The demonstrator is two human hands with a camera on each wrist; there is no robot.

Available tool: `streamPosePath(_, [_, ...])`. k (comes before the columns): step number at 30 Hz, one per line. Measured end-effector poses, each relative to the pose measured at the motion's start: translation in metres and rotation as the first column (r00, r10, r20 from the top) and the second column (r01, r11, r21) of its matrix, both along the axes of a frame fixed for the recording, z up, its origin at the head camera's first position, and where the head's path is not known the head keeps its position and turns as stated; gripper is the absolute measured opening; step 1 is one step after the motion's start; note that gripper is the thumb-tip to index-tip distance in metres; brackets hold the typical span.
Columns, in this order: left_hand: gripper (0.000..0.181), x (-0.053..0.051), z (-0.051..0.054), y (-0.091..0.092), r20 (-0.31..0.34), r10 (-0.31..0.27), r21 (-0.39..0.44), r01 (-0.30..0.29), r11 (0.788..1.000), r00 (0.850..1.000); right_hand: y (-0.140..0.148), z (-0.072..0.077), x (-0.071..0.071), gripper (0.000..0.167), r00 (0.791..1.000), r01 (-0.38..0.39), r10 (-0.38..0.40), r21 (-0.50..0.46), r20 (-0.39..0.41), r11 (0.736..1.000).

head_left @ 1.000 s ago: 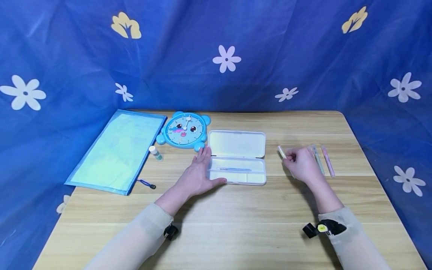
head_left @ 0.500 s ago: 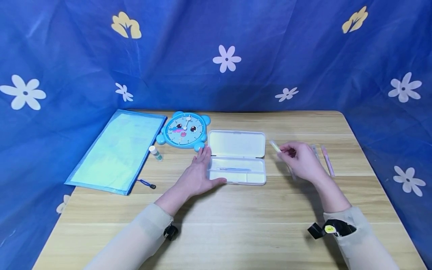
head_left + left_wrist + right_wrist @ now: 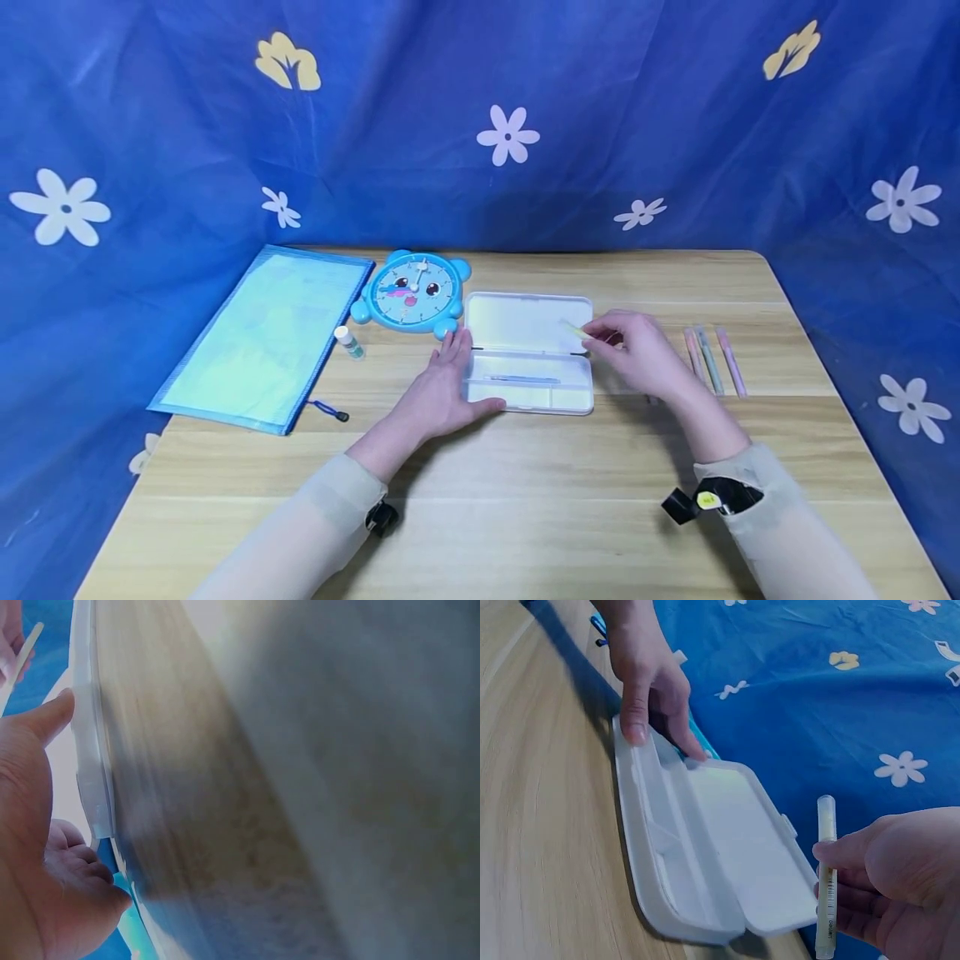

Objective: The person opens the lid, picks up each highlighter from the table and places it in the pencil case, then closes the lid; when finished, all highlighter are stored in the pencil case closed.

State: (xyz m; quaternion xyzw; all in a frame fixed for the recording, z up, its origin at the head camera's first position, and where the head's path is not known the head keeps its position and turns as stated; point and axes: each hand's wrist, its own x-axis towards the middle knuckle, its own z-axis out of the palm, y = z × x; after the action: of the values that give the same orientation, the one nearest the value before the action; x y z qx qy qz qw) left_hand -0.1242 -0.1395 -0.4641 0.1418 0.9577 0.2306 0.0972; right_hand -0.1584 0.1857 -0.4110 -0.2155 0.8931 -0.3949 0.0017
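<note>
A white pencil case [image 3: 528, 323] lies open on the table, its lid laid back. Inside the tray is a thin blue pen-like stick [image 3: 522, 379]. My left hand [image 3: 442, 396] rests against the case's left end, fingers extended along the side and thumb at the front edge; the right wrist view also shows this left hand [image 3: 649, 682]. Between thumb and fingers, my right hand [image 3: 633, 350] pinches a pale yellow highlighter [image 3: 826, 877], held above the case's right end near the hinge. In the left wrist view the highlighter [image 3: 28, 649] appears at the upper left edge.
Several pens lie at the right, among them a pink pen [image 3: 693, 354], a teal pen [image 3: 709, 360] and a purple pen [image 3: 731, 362]. A blue toy clock [image 3: 412, 292], a glue stick [image 3: 349, 342] and a blue zip folder [image 3: 262, 342] lie left.
My right hand has carried the highlighter leftward from beside the pens to the right end of the pencil case. My left hand has stayed on the case.
</note>
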Motion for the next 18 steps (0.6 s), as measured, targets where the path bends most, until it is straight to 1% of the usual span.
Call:
streamPosePath(4, [0.129,0.001,-0.001,0.000,-0.010,-0.006,0.004,0.006,1.000,1.000,-0.016,-0.002,-0.004,0.016,0.998,-0.055,0.055,0.034,-0.005,0.998])
streamPosePath(9, [0.129,0.002,-0.001,-0.001,-0.006,-0.002,0.005,0.002,1.000,1.000,-0.036,-0.007,-0.008,0.014,0.994,-0.112,0.112,0.074,0.005,0.991])
streamPosePath(12, [0.129,0.002,-0.001,-0.001,-0.001,0.006,0.004,-0.006,1.000,1.000,-0.046,-0.011,-0.009,0.013,0.989,-0.148,0.147,0.081,0.020,0.986])
streamPosePath(18, [0.129,0.002,-0.002,-0.001,-0.014,0.004,0.002,-0.004,1.000,1.000,-0.061,-0.022,-0.015,0.014,0.975,-0.221,0.217,0.090,0.044,0.971])
